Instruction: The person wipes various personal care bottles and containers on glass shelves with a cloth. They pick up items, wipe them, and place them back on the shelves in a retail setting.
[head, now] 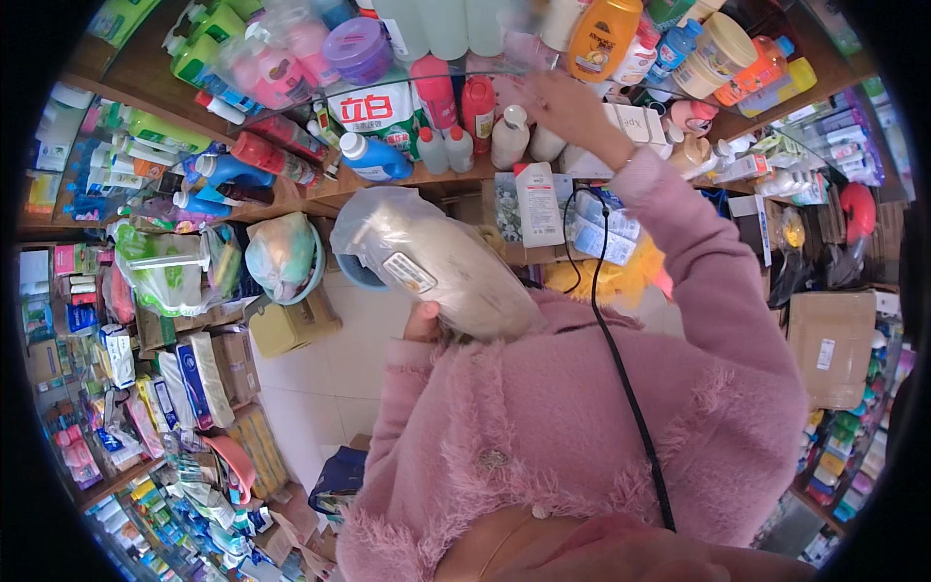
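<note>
My left hand [423,322] holds a large pale bottle in a clear plastic bag [451,269] against my chest; a label with writing shows on its side, and most of the fingers are hidden beneath it. My right hand [556,102] reaches up to the shelf in front of me, its blurred fingertips near the glass shelf edge, above a white pump-type bottle [510,138]. What those fingers touch is not clear. Close by stand an orange shampoo bottle [602,40], a red bottle [478,113] and a white bottle partly behind the wrist.
Crowded shelves surround me. A blue detergent bottle [374,158] and a detergent bag [372,109] stand on the lower shelf. Below are a filled blue bucket [318,269], a yellow bin [280,327] and a cardboard box [829,349]. A black cable [618,349] hangs across my chest.
</note>
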`<action>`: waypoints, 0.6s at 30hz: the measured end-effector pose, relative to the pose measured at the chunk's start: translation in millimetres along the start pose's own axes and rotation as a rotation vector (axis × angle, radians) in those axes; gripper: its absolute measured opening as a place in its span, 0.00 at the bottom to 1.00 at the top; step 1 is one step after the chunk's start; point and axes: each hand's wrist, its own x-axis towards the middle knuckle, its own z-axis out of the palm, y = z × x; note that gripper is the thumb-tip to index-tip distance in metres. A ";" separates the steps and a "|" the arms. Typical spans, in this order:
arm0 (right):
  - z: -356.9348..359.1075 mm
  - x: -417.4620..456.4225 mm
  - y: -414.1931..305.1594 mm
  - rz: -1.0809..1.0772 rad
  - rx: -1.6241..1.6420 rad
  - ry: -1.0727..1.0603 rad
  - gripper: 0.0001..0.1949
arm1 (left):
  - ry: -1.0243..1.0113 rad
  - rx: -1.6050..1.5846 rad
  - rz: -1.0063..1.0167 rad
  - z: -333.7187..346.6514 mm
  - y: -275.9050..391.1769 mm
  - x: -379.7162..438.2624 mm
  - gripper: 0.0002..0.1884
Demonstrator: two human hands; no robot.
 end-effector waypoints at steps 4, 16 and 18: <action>113.8 -12.4 33.0 0.211 0.063 -0.249 0.31 | 0.009 0.026 0.000 8.1 3.7 -5.2 0.47; 162.2 -6.3 51.4 0.057 0.170 -0.166 0.17 | 0.063 -0.032 0.079 8.0 1.4 -14.1 0.47; 154.7 -8.3 46.9 0.104 0.171 -0.105 0.14 | 0.045 -0.029 0.075 8.6 3.4 -9.9 0.47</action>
